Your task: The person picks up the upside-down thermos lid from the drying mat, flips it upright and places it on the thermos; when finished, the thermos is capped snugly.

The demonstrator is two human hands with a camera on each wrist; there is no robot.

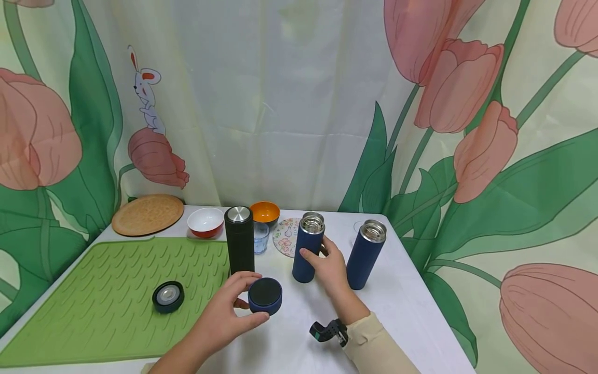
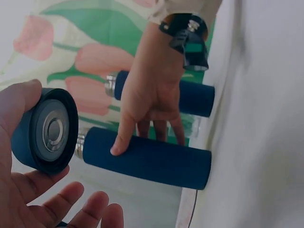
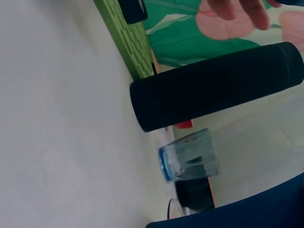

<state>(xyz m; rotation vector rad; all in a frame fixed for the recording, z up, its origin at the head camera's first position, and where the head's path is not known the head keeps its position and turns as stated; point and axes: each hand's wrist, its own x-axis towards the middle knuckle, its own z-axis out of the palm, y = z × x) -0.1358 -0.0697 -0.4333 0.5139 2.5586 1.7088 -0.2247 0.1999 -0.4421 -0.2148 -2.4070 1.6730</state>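
Observation:
My left hand pinches a dark blue bottle lid between thumb and fingers, above the table. In the left wrist view the underside of the lid shows a pale inner ring. With thumb in front and fingers behind, my right hand grips an upright blue thermos bottle whose steel mouth is uncovered. A second lidless blue thermos bottle stands to its right. Left of the gripped bottle is a tall black thermos with its cap on, also seen as a black thermos in the right wrist view.
A black lid lies on the green mat. Toward the back are a round wooden board, a red-and-white bowl, an orange bowl, a clear glass and a floral round mat. A printed curtain hangs behind.

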